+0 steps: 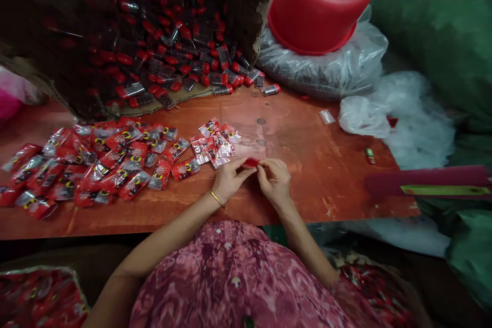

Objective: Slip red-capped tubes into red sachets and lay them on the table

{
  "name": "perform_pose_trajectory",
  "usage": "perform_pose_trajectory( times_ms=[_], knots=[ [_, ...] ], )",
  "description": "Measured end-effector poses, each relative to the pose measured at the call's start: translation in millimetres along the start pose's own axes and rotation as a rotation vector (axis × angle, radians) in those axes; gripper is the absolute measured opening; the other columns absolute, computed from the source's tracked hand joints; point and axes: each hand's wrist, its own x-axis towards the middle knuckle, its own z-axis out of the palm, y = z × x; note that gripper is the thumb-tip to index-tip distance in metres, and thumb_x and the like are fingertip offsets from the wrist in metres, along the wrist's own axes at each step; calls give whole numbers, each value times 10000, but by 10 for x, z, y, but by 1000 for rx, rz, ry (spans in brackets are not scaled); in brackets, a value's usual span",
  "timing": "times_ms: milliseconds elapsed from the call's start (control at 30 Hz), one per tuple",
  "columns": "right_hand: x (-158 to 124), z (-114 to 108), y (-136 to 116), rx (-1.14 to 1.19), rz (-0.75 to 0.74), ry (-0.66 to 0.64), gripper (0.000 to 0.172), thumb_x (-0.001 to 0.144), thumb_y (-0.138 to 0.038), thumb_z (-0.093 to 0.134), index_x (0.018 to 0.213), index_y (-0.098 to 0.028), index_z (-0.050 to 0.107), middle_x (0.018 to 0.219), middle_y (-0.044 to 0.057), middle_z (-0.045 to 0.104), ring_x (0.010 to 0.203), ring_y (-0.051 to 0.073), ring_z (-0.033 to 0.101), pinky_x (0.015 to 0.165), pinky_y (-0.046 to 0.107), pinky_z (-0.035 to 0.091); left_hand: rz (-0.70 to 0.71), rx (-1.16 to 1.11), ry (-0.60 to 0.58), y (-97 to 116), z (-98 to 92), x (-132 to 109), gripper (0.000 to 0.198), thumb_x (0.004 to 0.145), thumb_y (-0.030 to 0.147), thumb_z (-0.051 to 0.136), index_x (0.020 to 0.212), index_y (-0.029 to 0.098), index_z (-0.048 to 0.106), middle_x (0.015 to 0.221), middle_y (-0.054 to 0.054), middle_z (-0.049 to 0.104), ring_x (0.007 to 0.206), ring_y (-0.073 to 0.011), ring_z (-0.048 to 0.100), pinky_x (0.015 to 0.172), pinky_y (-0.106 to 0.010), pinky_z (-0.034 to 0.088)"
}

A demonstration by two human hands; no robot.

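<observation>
1. At the far left edge you have one pink bag (9, 97), only partly in view; its contents cannot be made out.
2. Down at your lower left sits one open sack (38, 297), filled with red packets too many to count.
3. On the red-brown table (326, 174), left of your hands, lies one spread of filled red sachets (77, 169), overlapping one another; there are several dozen, and an exact count cannot be told.
4. Behind that spread stands one cardboard box (34, 82), tipped on its side with its mouth toward you. It holds a heap of small red-capped pieces (172, 46), far too many to count, and some have spilled out onto the table at its right corner.
5. Just left of your hands is a smaller cluster of sachets (215, 141), roughly eight, fanned and overlapping.
6. Your left hand (228, 180), with one gold bangle (217, 198) at the wrist, pinches the left end of one small red piece (251, 162).
7. Your right hand (274, 180) pinches the right end of that same piece, so both hands grip it together, just above the table at its near middle.
8. Behind, to the right, one red bucket (323, 2) rests upside down on one clear plastic bag (326, 69) of dark contents.
9. At the far right lie one crumpled clear bag (361, 115) and one small green-and-red item (369, 155).
</observation>
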Motion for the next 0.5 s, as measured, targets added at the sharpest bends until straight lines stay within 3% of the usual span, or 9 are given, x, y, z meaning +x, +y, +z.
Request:
perform_pose_trajectory(
  times_ms=[200, 367, 500],
  knots=[
    [-41, 15, -5, -152, -25, -11, 80, 808, -166, 510, 760, -195, 566, 691, 13, 645, 668, 161, 580, 885, 404, 376, 51, 153, -50, -35, -8, 4, 264, 835, 362, 541, 981, 178, 663, 874, -39, 705, 804, -164, 645, 743, -274, 503],
    [-98, 89, 59, -156, -46, -59, 130, 813, -165, 489, 695, -195, 533, 626, 3, 604, 622, 153, 540, 854, 374, 395, 156, 363, -37, -183, 1, -14, 299, 843, 392, 507, 994, 183, 659, 1019, -89, 681, 1092, -237, 572, 954, -402, 443],
    [-116, 104, 103, -189, -47, -112, 133, 820, -179, 483, 698, -195, 535, 632, 0, 593, 645, 154, 528, 883, 377, 369, 141, 476, -50, -225, 15, -28, 290, 845, 367, 509, 1031, 190, 644, 1090, -93, 667, 1168, -255, 521, 1006, -470, 388]
  ],
)
